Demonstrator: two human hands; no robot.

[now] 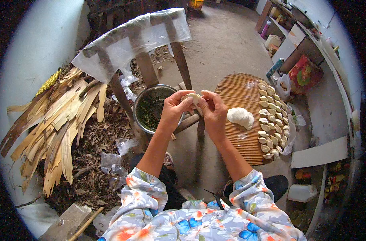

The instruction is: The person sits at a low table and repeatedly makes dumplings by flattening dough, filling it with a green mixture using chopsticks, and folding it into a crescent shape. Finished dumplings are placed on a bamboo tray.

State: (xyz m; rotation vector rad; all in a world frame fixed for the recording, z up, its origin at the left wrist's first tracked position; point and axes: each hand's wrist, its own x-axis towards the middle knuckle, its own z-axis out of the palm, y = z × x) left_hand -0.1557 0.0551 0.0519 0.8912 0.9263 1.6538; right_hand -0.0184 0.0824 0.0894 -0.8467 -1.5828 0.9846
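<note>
Between both hands is a folded dough dumpling (192, 97), its edge pinched by the fingers. My left hand (177, 105) grips its left side, and my right hand (213, 105) grips its right end. Behind the left hand, a metal bowl (135, 113) holds dark green chopped filling (149, 111); it appears to rest on a wooden chair. To the right of my hands, a stack of round dough wrappers (240, 118) lies on a round, ribbed tray (234, 87) dusted with flour. Rows of shaped dumplings (271, 116) cover the tray's right side.
The wooden chair's back (146, 67) rises ahead, draped with clear plastic sheeting (134, 39). Split wood (62, 126) and dry leaves (95, 141) are heaped at left. Along the right wall runs a shelf unit (321, 99) holding a red bag (305, 73). Concrete floor (222, 42) extends ahead.
</note>
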